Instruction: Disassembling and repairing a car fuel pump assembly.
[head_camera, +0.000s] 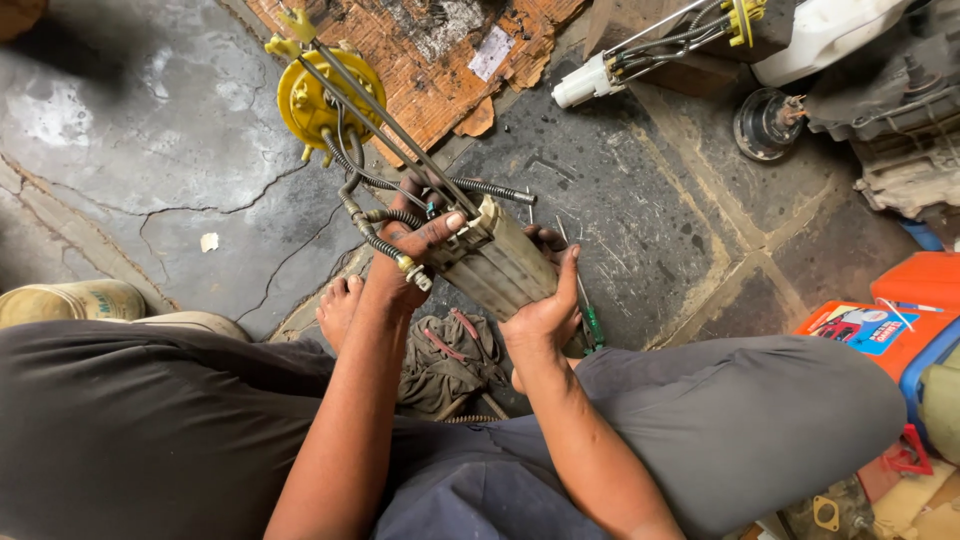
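I hold a fuel pump assembly over my lap. Its grey ribbed canister (500, 265) sits in my right hand (545, 300), which wraps the lower body. My left hand (415, 240) grips the canister's top end, thumb pressed on the rim, among black corrugated hoses (375, 235). Two metal rods (385, 120) run up to the yellow round flange (325, 100) at the far end.
A dirty rag (450, 360) lies by my bare foot (338, 305) on the cracked concrete floor. A green-handled screwdriver (592, 322) lies beside it. A second pump unit (650, 50) rests top right, engine parts (900, 120) beyond, an orange and blue box (900, 320) at right.
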